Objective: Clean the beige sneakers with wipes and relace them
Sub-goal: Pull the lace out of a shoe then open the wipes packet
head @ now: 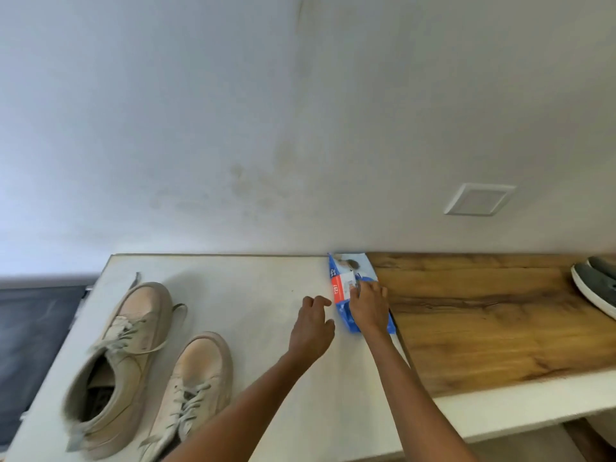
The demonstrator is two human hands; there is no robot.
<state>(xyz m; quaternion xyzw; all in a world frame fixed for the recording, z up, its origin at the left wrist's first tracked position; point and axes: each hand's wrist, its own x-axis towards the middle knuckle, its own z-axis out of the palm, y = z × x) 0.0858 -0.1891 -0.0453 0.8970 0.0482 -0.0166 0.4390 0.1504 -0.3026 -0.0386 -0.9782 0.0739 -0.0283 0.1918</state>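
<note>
At the far left, beyond the edge of the pale off-white table (253,288), lies a dark grey surface (36,328). On the table's left part stand two beige lace-up canvas sneakers, side by side with toes toward the wall: the left sneaker (123,348) sits further back, its laces loose and trailing, and the right sneaker (193,391) sits nearer the camera, just beside it, laces slack across the tongue. Both are laced.

Toward the middle, the left hand (311,328) hovers above the bare table, its grip apart, fingers curled and spread, holding nothing, just beside the packet. Right of it, a blue plastic packet of wipes with a red and white label (343,288) lies flat against the wall, at the seam where the pale top meets a brown wood-grain table section (500,321). The right hand (368,306) rests on top of the packet, fingers pressed down near the label; whether its grip has closed on anything cannot be told.

A white square wall plate (478,199) sits on the grey wall (233,111) above. At the far right, dark grey slip-on shoes with white soles (596,288) rest on the wood.
</note>
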